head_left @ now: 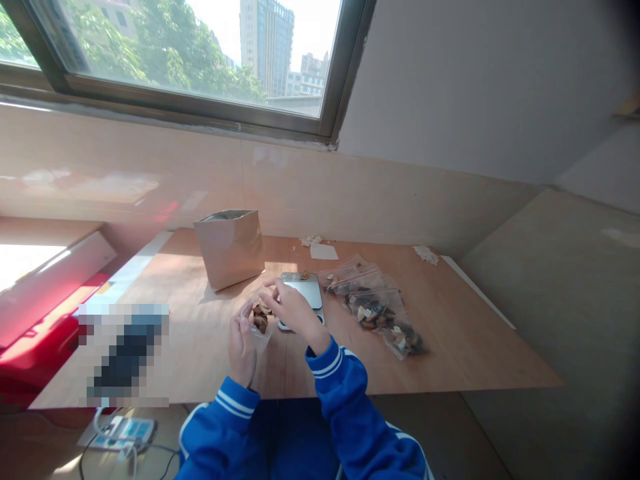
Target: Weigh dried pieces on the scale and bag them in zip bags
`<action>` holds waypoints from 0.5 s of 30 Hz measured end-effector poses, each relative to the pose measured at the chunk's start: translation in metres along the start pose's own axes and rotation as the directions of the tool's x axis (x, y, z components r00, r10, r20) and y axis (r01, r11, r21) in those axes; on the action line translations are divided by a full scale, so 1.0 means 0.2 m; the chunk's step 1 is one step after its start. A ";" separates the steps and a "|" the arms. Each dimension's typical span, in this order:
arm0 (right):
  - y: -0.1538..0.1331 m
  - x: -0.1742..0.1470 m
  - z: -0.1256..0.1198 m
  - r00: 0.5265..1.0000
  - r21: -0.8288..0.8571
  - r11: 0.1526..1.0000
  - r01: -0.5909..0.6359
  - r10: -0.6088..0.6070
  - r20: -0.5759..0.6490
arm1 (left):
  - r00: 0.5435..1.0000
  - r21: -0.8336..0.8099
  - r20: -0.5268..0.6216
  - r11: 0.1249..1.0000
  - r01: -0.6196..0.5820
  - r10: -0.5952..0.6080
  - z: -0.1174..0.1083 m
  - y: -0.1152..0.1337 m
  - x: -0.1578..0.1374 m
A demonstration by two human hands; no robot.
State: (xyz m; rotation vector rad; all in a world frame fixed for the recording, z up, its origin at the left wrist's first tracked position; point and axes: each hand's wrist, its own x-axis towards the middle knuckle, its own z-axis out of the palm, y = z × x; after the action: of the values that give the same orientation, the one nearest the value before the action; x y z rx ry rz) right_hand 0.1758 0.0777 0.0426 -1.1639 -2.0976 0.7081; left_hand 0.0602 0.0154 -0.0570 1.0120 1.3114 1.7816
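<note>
Brown bag (231, 257), pouches (374, 312), silver scale (311, 291) part-hidden by right hand (293, 309), grip unclear; left hand (243, 348) holding clear packet (261, 327)

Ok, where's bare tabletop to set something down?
Bare brown wooden tabletop: right of the clear red-edged zip bags; between the blurred dark oblong and left hand. Crowded centre: right hand, clear bag of brown pieces, silver-topped flat device.

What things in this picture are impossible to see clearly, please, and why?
All in the head view:
- Right hand: whether its fingertips grip a piece is too small to tell.
- Scale: any reading cannot be made out; the right hand covers part of it.
- Paper bag: its front wall hides the inside.
- Dark object: blurred by pixelation.
- Filled bags: any print is too small.
</note>
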 end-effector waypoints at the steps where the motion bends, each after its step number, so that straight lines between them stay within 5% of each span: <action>1: 0.02 0.01 -0.01 0.999 -0.033 0.999 0.023 -0.024 -0.044 | 0.999 -0.020 -0.011 0.999 0.036 -0.036 0.00 0.00 0.00; 6: 0.35 0.11 0.00 0.938 -0.252 0.959 -0.133 0.039 -0.344 | 0.988 -0.135 -0.016 0.979 0.153 -0.157 -0.01 -0.01 0.00; 10: 0.65 0.14 0.04 0.957 -0.372 0.906 -0.203 0.103 -0.272 | 0.988 -0.157 -0.035 0.977 0.145 -0.152 -0.02 0.03 0.01; 15: 0.75 0.11 0.05 0.959 -0.370 0.904 -0.217 0.126 -0.254 | 0.989 -0.155 -0.053 0.979 0.130 -0.139 0.00 0.08 0.00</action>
State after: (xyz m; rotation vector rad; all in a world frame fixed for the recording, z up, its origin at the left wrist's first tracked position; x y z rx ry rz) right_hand 0.2394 0.1648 -0.0642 -1.5856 -2.0105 0.2098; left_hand 0.0585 0.0106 -0.0427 0.7713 1.2317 1.7925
